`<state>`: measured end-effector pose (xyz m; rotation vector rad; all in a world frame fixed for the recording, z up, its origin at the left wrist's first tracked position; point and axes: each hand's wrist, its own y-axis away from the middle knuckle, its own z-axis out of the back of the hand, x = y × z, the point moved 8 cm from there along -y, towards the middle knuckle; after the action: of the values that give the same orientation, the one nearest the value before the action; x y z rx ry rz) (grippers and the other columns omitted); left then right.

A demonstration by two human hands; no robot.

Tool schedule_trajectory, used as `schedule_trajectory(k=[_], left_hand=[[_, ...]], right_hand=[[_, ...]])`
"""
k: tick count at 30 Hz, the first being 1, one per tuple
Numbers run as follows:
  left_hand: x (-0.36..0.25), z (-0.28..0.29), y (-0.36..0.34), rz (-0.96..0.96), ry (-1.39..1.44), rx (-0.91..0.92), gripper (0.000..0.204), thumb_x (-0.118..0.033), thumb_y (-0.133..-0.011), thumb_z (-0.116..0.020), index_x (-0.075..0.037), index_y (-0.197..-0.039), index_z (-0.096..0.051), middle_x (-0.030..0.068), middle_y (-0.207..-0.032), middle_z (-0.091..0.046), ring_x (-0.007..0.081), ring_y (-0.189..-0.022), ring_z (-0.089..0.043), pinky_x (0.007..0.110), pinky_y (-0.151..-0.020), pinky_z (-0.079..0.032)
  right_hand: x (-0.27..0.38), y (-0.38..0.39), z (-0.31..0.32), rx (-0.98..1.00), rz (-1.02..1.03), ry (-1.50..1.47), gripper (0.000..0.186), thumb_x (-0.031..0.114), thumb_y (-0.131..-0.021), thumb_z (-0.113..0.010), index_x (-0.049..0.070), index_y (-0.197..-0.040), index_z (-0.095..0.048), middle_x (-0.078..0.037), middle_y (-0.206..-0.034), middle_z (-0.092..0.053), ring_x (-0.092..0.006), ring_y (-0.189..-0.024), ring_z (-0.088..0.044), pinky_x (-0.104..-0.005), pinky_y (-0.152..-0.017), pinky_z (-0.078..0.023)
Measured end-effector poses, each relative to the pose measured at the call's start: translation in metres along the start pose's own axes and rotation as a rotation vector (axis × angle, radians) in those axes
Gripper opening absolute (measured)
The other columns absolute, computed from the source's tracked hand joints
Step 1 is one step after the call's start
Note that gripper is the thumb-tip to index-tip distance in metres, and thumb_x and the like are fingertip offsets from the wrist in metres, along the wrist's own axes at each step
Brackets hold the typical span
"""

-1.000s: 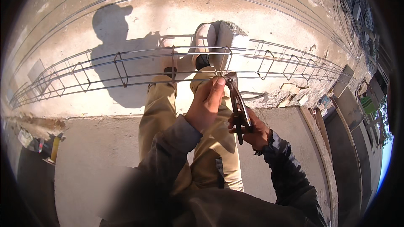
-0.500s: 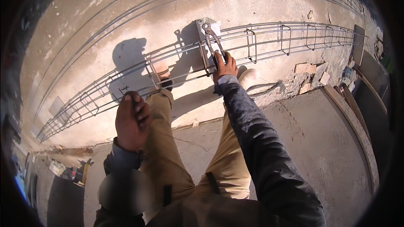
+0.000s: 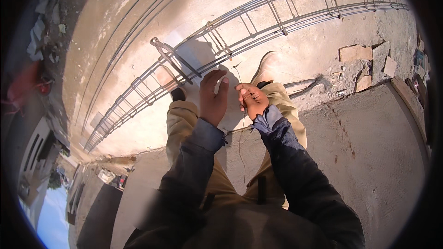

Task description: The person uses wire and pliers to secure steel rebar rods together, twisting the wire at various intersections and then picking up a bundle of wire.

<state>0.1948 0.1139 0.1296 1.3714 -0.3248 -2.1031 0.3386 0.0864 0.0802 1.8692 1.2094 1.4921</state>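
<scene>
A thin tie wire is pinched in my right hand. Its short twisted end sticks up above the fingers, and the long tail hangs down between my legs. Just beside it, my left hand is raised with the thumb apart from the curved fingers, and no object shows in it. Pincers lie across the long rebar cage, their handle ends close to my left fingertips. The cage, of long bars with square stirrups, runs from lower left to upper right beyond both hands.
Several loose steel bars lie beyond the cage. Broken brick pieces and a dark bundle of wire are to the right. Wooden planks lie along the right side. My shoe stands near the cage.
My right hand has let go of the pincers, which now lie on the cage, and pinches the wire. My left hand has moved right, beside it, and opened. The view has shifted.
</scene>
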Motion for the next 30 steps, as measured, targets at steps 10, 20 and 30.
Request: schedule_trajectory(k=[10, 20, 30], left_hand=[[0.07, -0.055, -0.086, 0.08, -0.506, 0.28, 0.037, -0.034, -0.08, -0.063, 0.001, -0.092, -0.064, 0.0171, -0.083, -0.065, 0.0268, -0.076, -0.063, 0.033, -0.069, -0.048], [0.089, -0.044, -0.08, 0.14, -0.208, 0.059, 0.034, -0.029, -0.085, -0.059, 0.004, -0.089, -0.058, 0.0139, -0.078, -0.066, 0.0188, -0.072, -0.062, 0.029, -0.069, -0.048], [0.108, -0.041, -0.096, 0.344, 0.244, 0.158, 0.062, -0.045, -0.093, -0.031, 0.0, -0.058, -0.056, 0.0099, -0.057, -0.059, 0.0169, -0.059, -0.054, 0.031, -0.065, -0.042]], right_hand=[[-0.104, -0.055, 0.092, -0.019, -0.221, -0.03, 0.025, 0.009, -0.094, -0.041, 0.008, -0.114, -0.055, 0.003, -0.074, -0.053, -0.0031, -0.05, -0.038, -0.0174, -0.045, -0.033], [-0.066, -0.095, 0.062, -0.185, -0.025, -0.059, 0.022, 0.009, -0.091, -0.049, 0.004, -0.11, -0.059, 0.0, -0.077, -0.061, -0.0034, -0.051, -0.041, -0.0177, -0.046, -0.035], [-0.063, -0.141, 0.037, -0.227, 0.038, 0.142, 0.018, 0.014, -0.086, -0.059, 0.003, -0.099, -0.066, -0.003, -0.079, -0.063, -0.0082, -0.066, -0.051, -0.0237, -0.061, -0.044]])
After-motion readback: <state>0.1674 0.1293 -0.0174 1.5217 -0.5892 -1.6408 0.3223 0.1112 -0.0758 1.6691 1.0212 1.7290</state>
